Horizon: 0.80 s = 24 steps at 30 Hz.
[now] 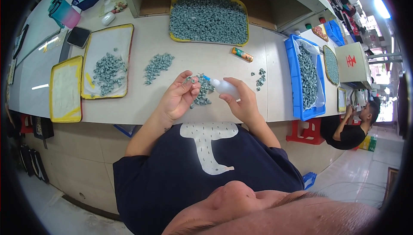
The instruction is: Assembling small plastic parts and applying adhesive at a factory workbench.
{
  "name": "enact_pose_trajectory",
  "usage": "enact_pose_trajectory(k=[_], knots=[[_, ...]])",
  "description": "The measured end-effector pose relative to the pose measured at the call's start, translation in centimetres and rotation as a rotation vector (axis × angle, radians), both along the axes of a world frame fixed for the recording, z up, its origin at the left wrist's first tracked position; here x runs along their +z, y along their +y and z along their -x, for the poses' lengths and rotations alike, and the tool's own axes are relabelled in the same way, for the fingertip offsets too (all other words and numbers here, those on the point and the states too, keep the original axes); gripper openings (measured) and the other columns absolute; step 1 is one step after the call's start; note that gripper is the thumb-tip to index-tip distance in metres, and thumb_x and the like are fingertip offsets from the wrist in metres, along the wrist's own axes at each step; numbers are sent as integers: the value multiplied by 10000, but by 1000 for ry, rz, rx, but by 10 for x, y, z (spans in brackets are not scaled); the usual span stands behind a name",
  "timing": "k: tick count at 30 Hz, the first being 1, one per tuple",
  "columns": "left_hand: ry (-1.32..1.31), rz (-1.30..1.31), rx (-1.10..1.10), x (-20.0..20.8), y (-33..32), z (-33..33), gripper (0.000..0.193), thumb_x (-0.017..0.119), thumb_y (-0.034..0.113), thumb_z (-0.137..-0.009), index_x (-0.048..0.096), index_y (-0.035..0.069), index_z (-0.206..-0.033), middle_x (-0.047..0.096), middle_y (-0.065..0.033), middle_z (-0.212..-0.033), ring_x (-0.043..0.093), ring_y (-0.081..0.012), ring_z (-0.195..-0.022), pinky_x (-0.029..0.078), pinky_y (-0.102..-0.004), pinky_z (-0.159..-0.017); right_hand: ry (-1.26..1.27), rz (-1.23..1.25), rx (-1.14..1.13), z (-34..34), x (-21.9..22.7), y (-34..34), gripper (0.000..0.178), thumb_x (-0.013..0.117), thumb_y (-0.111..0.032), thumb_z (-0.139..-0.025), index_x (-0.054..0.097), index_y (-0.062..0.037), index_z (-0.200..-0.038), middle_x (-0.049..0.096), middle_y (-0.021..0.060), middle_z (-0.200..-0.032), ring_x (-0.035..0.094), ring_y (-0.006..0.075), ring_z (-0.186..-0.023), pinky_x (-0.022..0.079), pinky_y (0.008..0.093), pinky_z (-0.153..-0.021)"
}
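Above the pale, smooth desk (pixel 144 106), the left hand (pixel 177 94) has its thumb and fingers pinched nearly together on what looks like one small grey-green piece (pixel 189 79), too small to make out clearly. The right hand (pixel 244 99) curls its fingers around one translucent white squeeze bottle (pixel 226 89), its blue tip (pixel 207 78) just beside the left fingers. Two grey-green heaps lie loose: a near heap (pixel 201 100) beneath the hands, a far heap (pixel 157 67) leftward. To the right are one orange-and-green cylinder (pixel 242 55) and one blue plastic bin (pixel 297 113); two yellow-rimmed trays (pixel 107 37) sit left.
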<state>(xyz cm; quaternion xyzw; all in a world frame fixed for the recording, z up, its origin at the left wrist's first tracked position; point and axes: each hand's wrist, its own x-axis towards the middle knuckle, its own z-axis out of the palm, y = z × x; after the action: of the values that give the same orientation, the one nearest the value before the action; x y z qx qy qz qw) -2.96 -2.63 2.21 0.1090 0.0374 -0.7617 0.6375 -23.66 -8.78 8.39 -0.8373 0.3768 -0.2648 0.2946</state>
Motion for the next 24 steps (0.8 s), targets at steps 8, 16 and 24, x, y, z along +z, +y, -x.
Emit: enact_pose_trajectory(k=[8,16,24], knots=[[123,3,36,-15,2,-11,248,530,-24,-919,507,70,-1148,505,-85,-961,488,-164,-854,444,-264,-759,96,22,79,-19,13,7,411,758,-185,-777,596,-26,-1120,651,147,-922,645,294,-794,508,347,-686],[110,-14,44,-19,4,-13,255,536,-11,-922,496,67,-1161,516,-89,-970,500,-159,-854,444,-261,-760,75,23,96,-23,15,10,398,757,-179,-777,603,-23,-1109,658,145,-892,653,296,-762,513,349,-665],[93,-7,33,-19,3,-12,241,552,16,-925,497,55,-1156,534,-89,-978,529,-149,-846,449,-257,-757,23,46,103,-25,13,9,383,755,-180,-763,600,-35,-1082,649,139,-845,639,306,-720,510,368,-632]])
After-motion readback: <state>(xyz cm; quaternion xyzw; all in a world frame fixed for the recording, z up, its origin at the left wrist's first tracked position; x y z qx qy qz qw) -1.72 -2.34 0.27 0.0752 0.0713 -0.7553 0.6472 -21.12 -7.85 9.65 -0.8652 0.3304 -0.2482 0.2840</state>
